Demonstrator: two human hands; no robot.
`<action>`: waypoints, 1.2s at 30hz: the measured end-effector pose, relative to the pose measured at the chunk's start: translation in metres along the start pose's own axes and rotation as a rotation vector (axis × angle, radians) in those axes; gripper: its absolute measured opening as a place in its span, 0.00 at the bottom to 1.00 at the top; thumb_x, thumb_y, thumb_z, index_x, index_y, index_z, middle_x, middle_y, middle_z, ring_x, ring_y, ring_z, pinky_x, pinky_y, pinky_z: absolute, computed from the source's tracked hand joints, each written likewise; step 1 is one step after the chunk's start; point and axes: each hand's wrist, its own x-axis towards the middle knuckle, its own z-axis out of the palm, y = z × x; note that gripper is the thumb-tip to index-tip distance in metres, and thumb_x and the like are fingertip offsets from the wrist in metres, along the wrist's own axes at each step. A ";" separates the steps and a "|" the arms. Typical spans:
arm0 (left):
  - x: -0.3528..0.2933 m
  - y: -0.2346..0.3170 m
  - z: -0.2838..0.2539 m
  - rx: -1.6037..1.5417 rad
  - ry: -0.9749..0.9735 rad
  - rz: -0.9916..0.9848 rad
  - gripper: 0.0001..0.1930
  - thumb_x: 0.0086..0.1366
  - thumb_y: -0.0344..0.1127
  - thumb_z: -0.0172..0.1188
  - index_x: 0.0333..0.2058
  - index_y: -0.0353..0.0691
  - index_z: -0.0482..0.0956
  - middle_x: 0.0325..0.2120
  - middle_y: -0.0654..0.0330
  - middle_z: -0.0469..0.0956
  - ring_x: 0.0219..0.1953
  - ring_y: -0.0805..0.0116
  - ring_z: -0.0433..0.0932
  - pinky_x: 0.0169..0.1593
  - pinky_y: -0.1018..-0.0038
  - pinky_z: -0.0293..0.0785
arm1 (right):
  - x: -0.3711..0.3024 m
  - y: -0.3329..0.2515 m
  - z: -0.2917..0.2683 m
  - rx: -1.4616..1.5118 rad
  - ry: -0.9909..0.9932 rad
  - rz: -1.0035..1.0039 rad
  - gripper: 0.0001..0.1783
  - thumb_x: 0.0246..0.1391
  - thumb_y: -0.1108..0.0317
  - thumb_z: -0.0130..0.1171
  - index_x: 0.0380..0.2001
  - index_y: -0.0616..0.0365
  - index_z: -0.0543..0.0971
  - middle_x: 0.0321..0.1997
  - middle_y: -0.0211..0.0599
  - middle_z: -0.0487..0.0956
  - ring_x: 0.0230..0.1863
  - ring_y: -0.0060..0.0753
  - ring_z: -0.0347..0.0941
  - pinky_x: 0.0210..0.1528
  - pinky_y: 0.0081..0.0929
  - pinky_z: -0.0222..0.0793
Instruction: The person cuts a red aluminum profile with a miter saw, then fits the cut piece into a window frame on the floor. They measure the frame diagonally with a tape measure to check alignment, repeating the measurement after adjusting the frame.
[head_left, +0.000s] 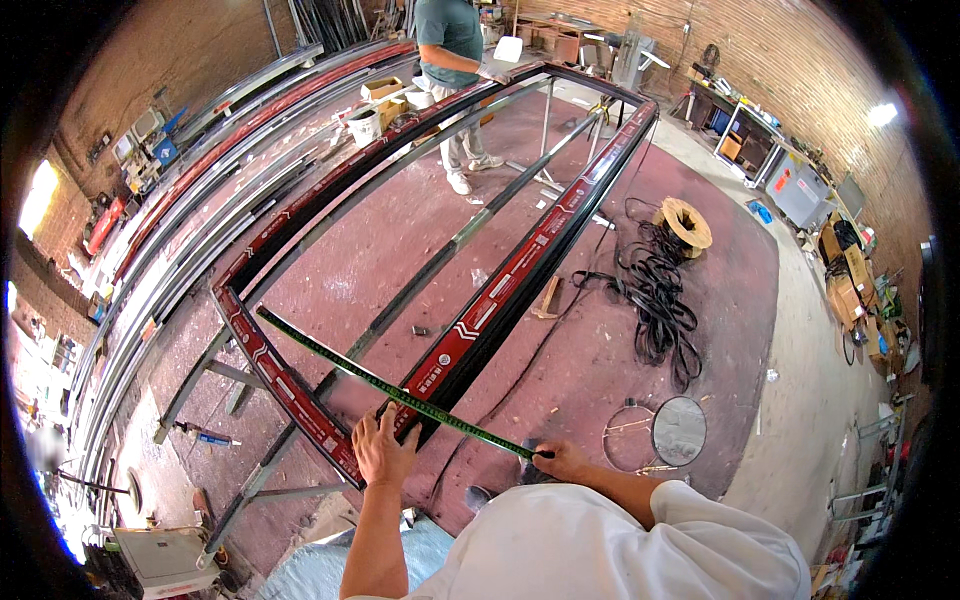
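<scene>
A large rectangular frame (497, 297) of black profiles with red protective film lies across metal trestles, its near corner close to me. A green and black measuring tape (335, 358) stretches diagonally over the near end of the frame and crosses its right long bar. My right hand (562, 460) is closed round the tape's right end, off the frame; the fingers hide part of it. My left hand (383, 450) rests on the frame near that corner, fingers spread, fingertips close beside the tape. Whether they touch the tape I cannot tell.
Another person (450, 70) stands at the frame's far left side, one hand near it. Long metal profiles (190, 235) lie along the left. On the red floor are a tangle of black strip (655, 300), a wooden spool (685, 225) and a round disc (680, 431).
</scene>
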 end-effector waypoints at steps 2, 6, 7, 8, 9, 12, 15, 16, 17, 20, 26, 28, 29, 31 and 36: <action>0.000 0.000 0.000 0.008 0.004 0.006 0.34 0.58 0.53 0.74 0.61 0.47 0.79 0.52 0.48 0.75 0.59 0.46 0.73 0.67 0.53 0.66 | 0.001 0.003 -0.001 0.000 -0.020 0.021 0.16 0.63 0.55 0.62 0.31 0.59 0.83 0.24 0.37 0.78 0.27 0.28 0.73 0.32 0.37 0.70; 0.001 0.004 -0.003 0.025 -0.017 0.006 0.34 0.58 0.54 0.74 0.61 0.47 0.79 0.52 0.48 0.75 0.59 0.46 0.72 0.67 0.53 0.66 | 0.002 0.010 -0.003 -0.030 -0.038 0.027 0.16 0.63 0.55 0.62 0.33 0.58 0.84 0.24 0.36 0.80 0.27 0.28 0.75 0.33 0.37 0.72; 0.000 0.005 -0.003 0.024 -0.028 0.002 0.33 0.59 0.54 0.74 0.60 0.47 0.80 0.52 0.48 0.75 0.60 0.46 0.72 0.67 0.53 0.66 | 0.002 0.011 -0.003 -0.034 -0.034 0.033 0.16 0.63 0.55 0.62 0.33 0.57 0.84 0.24 0.36 0.80 0.28 0.28 0.75 0.33 0.37 0.72; -0.002 0.002 -0.002 0.036 0.020 0.027 0.33 0.59 0.54 0.73 0.60 0.47 0.80 0.52 0.49 0.75 0.60 0.46 0.72 0.68 0.53 0.66 | 0.002 0.008 -0.003 -0.039 -0.033 0.031 0.16 0.63 0.55 0.62 0.34 0.57 0.85 0.24 0.36 0.80 0.28 0.28 0.76 0.33 0.37 0.73; -0.002 0.001 -0.003 0.024 -0.021 -0.010 0.34 0.59 0.54 0.73 0.62 0.47 0.79 0.56 0.47 0.74 0.62 0.45 0.71 0.69 0.53 0.64 | 0.000 -0.006 -0.004 -0.043 -0.037 0.033 0.16 0.63 0.55 0.62 0.34 0.57 0.85 0.24 0.36 0.80 0.28 0.29 0.76 0.34 0.37 0.73; 0.001 0.008 -0.013 -0.037 -0.137 -0.075 0.35 0.61 0.54 0.72 0.64 0.48 0.77 0.62 0.45 0.71 0.67 0.44 0.67 0.72 0.52 0.61 | -0.002 -0.004 -0.009 -0.012 -0.059 0.038 0.17 0.63 0.54 0.61 0.36 0.57 0.85 0.25 0.35 0.81 0.27 0.29 0.77 0.33 0.38 0.74; -0.002 0.004 -0.008 0.041 0.003 0.001 0.34 0.59 0.53 0.73 0.61 0.48 0.79 0.54 0.48 0.75 0.61 0.46 0.72 0.68 0.54 0.65 | 0.006 0.010 -0.002 -0.009 -0.039 0.004 0.17 0.63 0.54 0.60 0.35 0.57 0.84 0.23 0.35 0.80 0.27 0.30 0.76 0.32 0.39 0.73; -0.002 0.002 -0.008 0.050 0.013 0.001 0.33 0.59 0.53 0.73 0.61 0.48 0.79 0.53 0.48 0.75 0.61 0.46 0.71 0.68 0.54 0.65 | 0.006 0.010 0.000 -0.013 -0.027 0.010 0.17 0.63 0.54 0.60 0.34 0.57 0.84 0.23 0.35 0.79 0.27 0.30 0.76 0.32 0.39 0.73; -0.002 0.003 -0.008 0.041 -0.005 -0.005 0.33 0.59 0.53 0.73 0.61 0.48 0.79 0.53 0.48 0.75 0.60 0.46 0.72 0.68 0.54 0.65 | 0.003 0.006 0.000 -0.019 -0.013 0.029 0.17 0.63 0.54 0.60 0.33 0.57 0.83 0.23 0.35 0.79 0.26 0.30 0.76 0.32 0.39 0.72; -0.001 0.004 -0.007 0.030 -0.019 -0.003 0.34 0.59 0.53 0.73 0.62 0.48 0.78 0.52 0.48 0.75 0.59 0.46 0.72 0.67 0.53 0.65 | 0.003 0.001 0.000 0.041 -0.006 0.080 0.16 0.63 0.54 0.61 0.32 0.56 0.83 0.22 0.34 0.77 0.26 0.29 0.75 0.32 0.39 0.71; 0.000 0.007 -0.009 0.026 -0.028 -0.009 0.35 0.57 0.51 0.75 0.62 0.48 0.78 0.51 0.48 0.75 0.59 0.45 0.72 0.66 0.53 0.66 | 0.017 0.030 0.009 0.033 -0.002 -0.047 0.15 0.62 0.55 0.62 0.33 0.57 0.83 0.22 0.36 0.76 0.26 0.29 0.73 0.31 0.40 0.70; 0.001 0.004 -0.002 0.004 -0.039 -0.007 0.35 0.57 0.51 0.75 0.63 0.48 0.77 0.54 0.46 0.75 0.62 0.44 0.72 0.68 0.53 0.65 | 0.019 0.039 0.011 0.013 0.006 -0.061 0.15 0.62 0.56 0.62 0.33 0.57 0.83 0.22 0.38 0.77 0.26 0.29 0.73 0.31 0.40 0.70; 0.002 0.004 -0.001 -0.001 -0.056 -0.012 0.36 0.57 0.51 0.75 0.63 0.48 0.77 0.56 0.45 0.75 0.62 0.43 0.71 0.69 0.53 0.65 | 0.019 0.040 0.013 0.006 0.004 -0.058 0.15 0.62 0.56 0.62 0.33 0.58 0.83 0.22 0.39 0.77 0.26 0.29 0.74 0.32 0.40 0.70; 0.003 0.002 0.004 0.014 -0.071 -0.009 0.37 0.56 0.51 0.76 0.64 0.49 0.76 0.59 0.42 0.74 0.63 0.42 0.71 0.69 0.51 0.65 | 0.016 0.041 0.014 0.011 -0.009 -0.041 0.15 0.62 0.56 0.62 0.34 0.59 0.83 0.23 0.41 0.77 0.26 0.30 0.74 0.32 0.41 0.70; 0.001 0.000 0.005 0.054 -0.035 0.030 0.39 0.54 0.49 0.77 0.65 0.50 0.74 0.59 0.43 0.74 0.63 0.43 0.71 0.68 0.52 0.66 | 0.007 0.015 0.008 0.023 0.001 -0.035 0.15 0.61 0.55 0.63 0.36 0.57 0.83 0.26 0.43 0.78 0.28 0.33 0.74 0.34 0.40 0.71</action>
